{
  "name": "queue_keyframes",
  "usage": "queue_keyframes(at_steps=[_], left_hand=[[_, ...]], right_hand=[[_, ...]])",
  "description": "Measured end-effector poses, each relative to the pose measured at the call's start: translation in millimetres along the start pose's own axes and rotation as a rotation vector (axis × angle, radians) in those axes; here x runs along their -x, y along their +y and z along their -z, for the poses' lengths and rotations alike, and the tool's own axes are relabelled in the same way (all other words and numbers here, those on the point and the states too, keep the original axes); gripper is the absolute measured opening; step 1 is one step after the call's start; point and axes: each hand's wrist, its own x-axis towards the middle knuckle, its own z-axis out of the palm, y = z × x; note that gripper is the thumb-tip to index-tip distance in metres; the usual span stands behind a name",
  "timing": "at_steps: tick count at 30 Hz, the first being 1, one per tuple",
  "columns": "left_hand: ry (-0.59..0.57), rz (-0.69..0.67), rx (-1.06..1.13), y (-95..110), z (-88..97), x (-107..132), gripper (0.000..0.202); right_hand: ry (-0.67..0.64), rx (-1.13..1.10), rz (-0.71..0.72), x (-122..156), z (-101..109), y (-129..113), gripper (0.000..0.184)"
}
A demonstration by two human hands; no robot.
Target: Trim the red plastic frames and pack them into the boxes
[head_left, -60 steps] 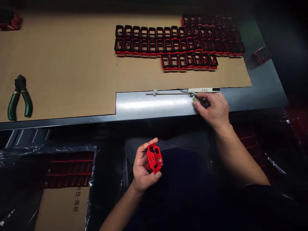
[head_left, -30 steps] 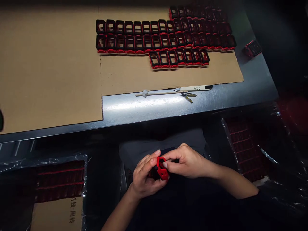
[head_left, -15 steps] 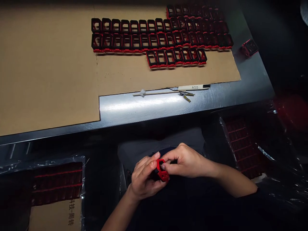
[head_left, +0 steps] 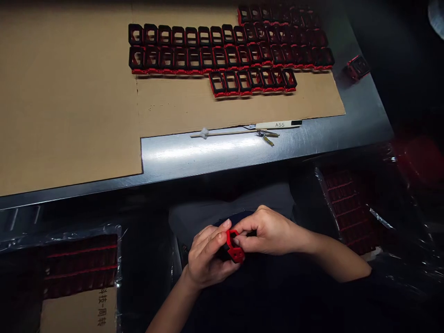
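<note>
Left hand [head_left: 208, 256] cupped around a red-and-black plastic frame [head_left: 235, 247], forearm rising from lower left; right hand [head_left: 270, 232] reaching in from the right, pinching the frame between thumb and fingertips. Frame held between both hands, in front of the torso and below the steel table edge [head_left: 243, 155]; long axis nearly upright, upper end leaning left. Beyond, matching frames [head_left: 208, 58] in rows on a cardboard sheet [head_left: 79, 115].

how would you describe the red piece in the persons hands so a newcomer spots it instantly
Start at the steel table, with its cardboard sheet and rows of matching frames. Look below the table's front edge, where the left hand and right hand meet. Pinched between them is a red plastic frame, the only one held rather than lying down.
</note>
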Motion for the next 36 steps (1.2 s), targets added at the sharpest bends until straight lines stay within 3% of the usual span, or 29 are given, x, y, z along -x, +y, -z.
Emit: queue_keyframes(at_steps=[5, 16, 23, 30, 33, 36], left_hand=[[-0.014, 0.001, -0.024, 0.2, 2.4, 0.5, 0.079], [-0.009, 0.023, 0.035, 2.7, 2.2, -2.4, 0.078], [-0.038, 0.021, 0.007, 2.9, 2.9, -1.7, 0.078], [-0.025, 0.046, 0.031, 3.2, 3.0, 0.0, 0.078], [-0.020, 0.038, 0.022, 3.1, 2.8, -1.0, 0.077], [-0.016, 0.031, -0.009, 3.5, 2.2, -2.3, 0.077]], right_hand=[[0.003, 0.001, -0.001, -1.0, -1.7, -1.3, 0.017], [-0.171, -0.058, 0.127, 3.7, 14.7, -0.8, 0.020], [-0.109, 0.020, 0.055, 1.8, 8.8, -1.1, 0.020], [-0.202, -0.022, 0.122, 4.8, 15.9, 0.0, 0.017], [-0.127, 0.003, 0.059, 3.5, 9.2, -3.3, 0.012], [0.000, 0.086, -0.002, 1.8, 1.7, -7.1, 0.019]])
